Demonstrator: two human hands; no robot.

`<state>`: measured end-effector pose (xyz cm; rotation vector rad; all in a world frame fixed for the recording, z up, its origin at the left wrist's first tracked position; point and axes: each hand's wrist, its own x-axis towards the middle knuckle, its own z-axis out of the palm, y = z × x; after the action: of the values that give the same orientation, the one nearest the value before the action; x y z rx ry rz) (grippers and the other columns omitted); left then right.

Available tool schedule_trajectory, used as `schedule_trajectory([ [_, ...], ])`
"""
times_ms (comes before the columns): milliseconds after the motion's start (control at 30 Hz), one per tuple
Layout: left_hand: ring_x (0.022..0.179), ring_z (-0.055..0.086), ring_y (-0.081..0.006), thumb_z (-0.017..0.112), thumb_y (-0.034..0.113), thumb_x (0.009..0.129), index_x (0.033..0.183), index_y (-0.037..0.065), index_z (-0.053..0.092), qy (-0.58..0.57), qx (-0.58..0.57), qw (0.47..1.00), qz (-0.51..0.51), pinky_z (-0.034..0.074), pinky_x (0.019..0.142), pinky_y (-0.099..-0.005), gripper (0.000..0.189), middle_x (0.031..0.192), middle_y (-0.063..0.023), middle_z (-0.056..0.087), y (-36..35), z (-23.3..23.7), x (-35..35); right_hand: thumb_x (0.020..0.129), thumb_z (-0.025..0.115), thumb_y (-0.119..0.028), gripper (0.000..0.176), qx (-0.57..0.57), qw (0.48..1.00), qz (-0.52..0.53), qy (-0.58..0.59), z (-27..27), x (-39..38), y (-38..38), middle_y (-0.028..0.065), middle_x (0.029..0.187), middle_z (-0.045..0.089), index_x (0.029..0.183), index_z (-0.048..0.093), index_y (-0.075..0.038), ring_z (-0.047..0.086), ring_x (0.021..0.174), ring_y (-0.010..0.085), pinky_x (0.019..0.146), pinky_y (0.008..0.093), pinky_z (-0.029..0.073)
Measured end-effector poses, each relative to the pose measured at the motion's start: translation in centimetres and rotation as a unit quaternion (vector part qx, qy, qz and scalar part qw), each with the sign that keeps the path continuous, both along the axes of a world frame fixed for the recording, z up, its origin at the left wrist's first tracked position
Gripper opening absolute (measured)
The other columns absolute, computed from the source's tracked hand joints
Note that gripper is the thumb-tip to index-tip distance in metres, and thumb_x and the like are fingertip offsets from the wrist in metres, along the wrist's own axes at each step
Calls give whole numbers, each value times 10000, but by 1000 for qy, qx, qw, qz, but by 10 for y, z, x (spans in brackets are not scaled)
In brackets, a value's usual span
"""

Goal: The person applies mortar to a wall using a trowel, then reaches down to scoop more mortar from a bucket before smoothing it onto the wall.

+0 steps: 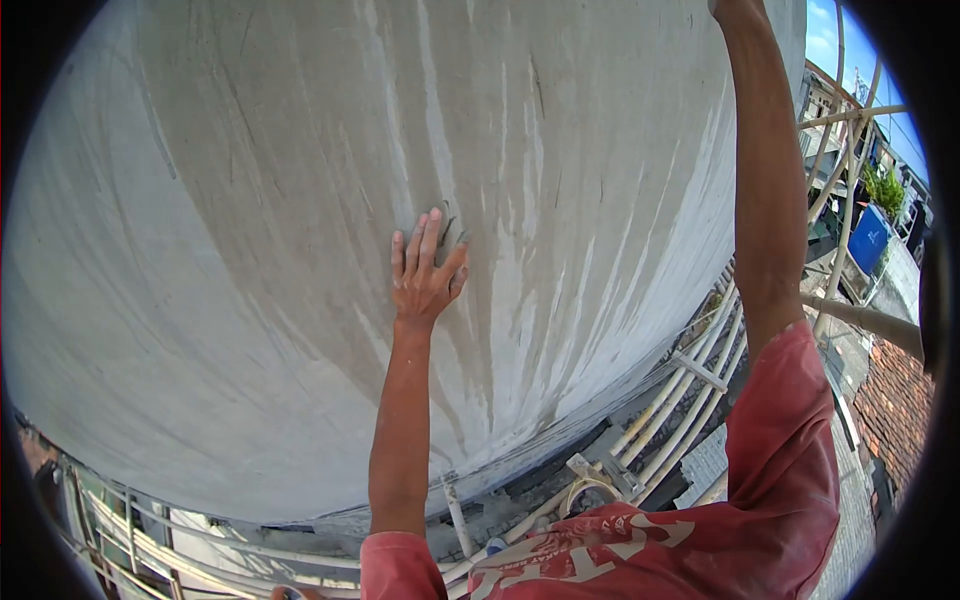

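Note:
A curved grey plastered wall (330, 200) fills most of the view, with darker damp patches and pale streaks running down it. My left hand (430, 270) lies against its middle, fingers apart and pointing up, with grey residue on the fingertips. A small dark mark shows beside the index finger. On the right, my right arm (768, 180) stretches up along the wall to the top edge of the view, where the hand is cut off.
Bamboo scaffold poles (690, 390) run below the wall at my right, and more poles (850, 140) cross behind my right arm. A round bucket-like container (590, 495) sits low by my red shirt. Beyond are a blue tank (868, 238) and a tiled roof (895, 410).

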<state>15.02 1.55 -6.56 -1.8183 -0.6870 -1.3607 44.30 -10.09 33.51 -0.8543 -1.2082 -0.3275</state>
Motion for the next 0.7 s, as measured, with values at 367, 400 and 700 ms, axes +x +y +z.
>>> schedule_trajectory([
  [367, 1321, 305, -274, 510, 484, 878, 1144, 147, 612, -127, -180, 916, -335, 176, 1106, -471, 441, 1394, -141, 367, -64, 18, 9, 902, 552, -286, 310, -362, 824, 337, 277, -387, 7, -176, 36, 781, 537, 1067, 506, -27, 501, 510, 76, 378, 188, 386],
  [400, 1321, 305, -274, 510, 484, 878, 1144, 147, 612, -124, -187, 916, -333, 176, 1106, -471, 441, 1394, -141, 367, -82, 23, 11, 900, 555, -294, 315, -396, 806, 338, 283, -403, 9, -183, 35, 770, 534, 1051, 514, -20, 502, 503, 78, 376, 190, 387],
  [700, 1333, 278, -252, 233, 656, 890, 968, 123, 658, -406, -586, 304, -633, 199, 1092, -384, 686, 1402, -168, 374, -150, -23, 25, 885, 566, -342, 397, -469, 703, 468, 257, -483, -15, -184, 68, 743, 545, 1042, 529, 21, 510, 469, 119, 384, 229, 385],
])
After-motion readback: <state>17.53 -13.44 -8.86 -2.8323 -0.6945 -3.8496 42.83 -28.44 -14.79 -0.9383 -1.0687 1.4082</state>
